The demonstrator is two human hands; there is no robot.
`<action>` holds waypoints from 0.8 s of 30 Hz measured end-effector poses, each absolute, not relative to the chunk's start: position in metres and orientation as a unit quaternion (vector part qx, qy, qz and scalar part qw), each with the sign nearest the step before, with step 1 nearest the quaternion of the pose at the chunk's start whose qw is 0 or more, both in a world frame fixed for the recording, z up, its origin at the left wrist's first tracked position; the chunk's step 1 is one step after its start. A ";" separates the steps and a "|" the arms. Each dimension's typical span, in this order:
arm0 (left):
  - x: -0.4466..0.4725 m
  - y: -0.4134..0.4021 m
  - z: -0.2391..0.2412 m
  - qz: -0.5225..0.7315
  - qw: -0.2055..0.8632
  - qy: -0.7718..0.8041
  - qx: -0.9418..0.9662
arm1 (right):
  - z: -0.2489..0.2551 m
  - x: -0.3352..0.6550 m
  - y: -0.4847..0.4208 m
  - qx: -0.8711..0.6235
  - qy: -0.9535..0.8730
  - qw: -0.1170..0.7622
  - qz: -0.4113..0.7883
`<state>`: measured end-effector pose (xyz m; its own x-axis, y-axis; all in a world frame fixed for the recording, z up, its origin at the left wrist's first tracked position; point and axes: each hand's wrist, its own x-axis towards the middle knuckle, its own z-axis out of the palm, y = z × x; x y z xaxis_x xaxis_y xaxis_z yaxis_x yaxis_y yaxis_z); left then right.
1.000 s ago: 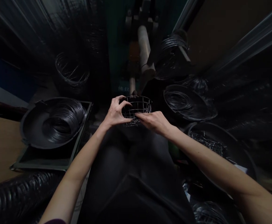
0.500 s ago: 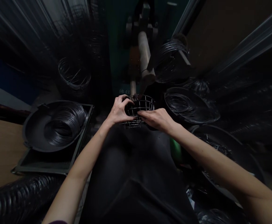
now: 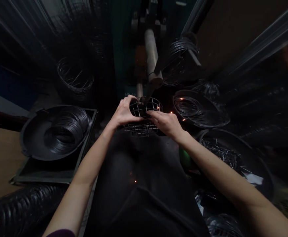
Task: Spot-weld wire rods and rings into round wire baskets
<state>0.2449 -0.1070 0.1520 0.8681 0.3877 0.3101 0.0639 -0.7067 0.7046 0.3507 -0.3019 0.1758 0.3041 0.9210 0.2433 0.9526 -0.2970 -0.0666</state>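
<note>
A round wire basket [image 3: 141,126] sits between my two hands, at the tips of a welding machine's electrodes [image 3: 140,90]. My left hand [image 3: 125,111] grips the basket's left side, thumb in front and fingers curled over the far rim. On the near right side, my right hand [image 3: 165,121] has its fingers pinched together at the basket's wire; whether a separate wire piece is in that pinch I cannot make out. Small orange sparks fly to the right of the basket, and a couple show over the dark apron [image 3: 144,200].
To the left, a black pan [image 3: 32,138] with coiled wire rings stands on a metal-framed stand [image 3: 47,179]. Wire rings fill a pan [image 3: 208,120] at right; a larger pan [image 3: 252,154] holds short wire pieces. The machine's thick arm [image 3: 152,49] reaches overhead.
Sparks have appeared around the basket and over the apron. The basket has shifted or turned slightly in my hands, showing more of its near side. The whole view has moved a little.
</note>
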 end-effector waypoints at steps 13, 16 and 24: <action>0.277 -0.075 0.147 0.252 0.409 0.091 0.872 | 0.168 0.379 -0.275 -0.840 -0.479 0.247 -0.070; 0.286 -0.065 0.148 0.249 0.430 0.085 0.864 | 0.168 0.386 -0.265 -0.846 -0.460 0.259 -0.074; 0.290 -0.057 0.145 0.254 0.439 0.078 0.858 | 0.164 0.394 -0.255 -0.835 -0.471 0.274 -0.080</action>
<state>0.2897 -0.0575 0.1448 0.8585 0.3576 0.3675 -0.0883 -0.6029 0.7929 0.3942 -0.2550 0.1640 0.5434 0.7426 0.3914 0.8300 -0.4057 -0.3827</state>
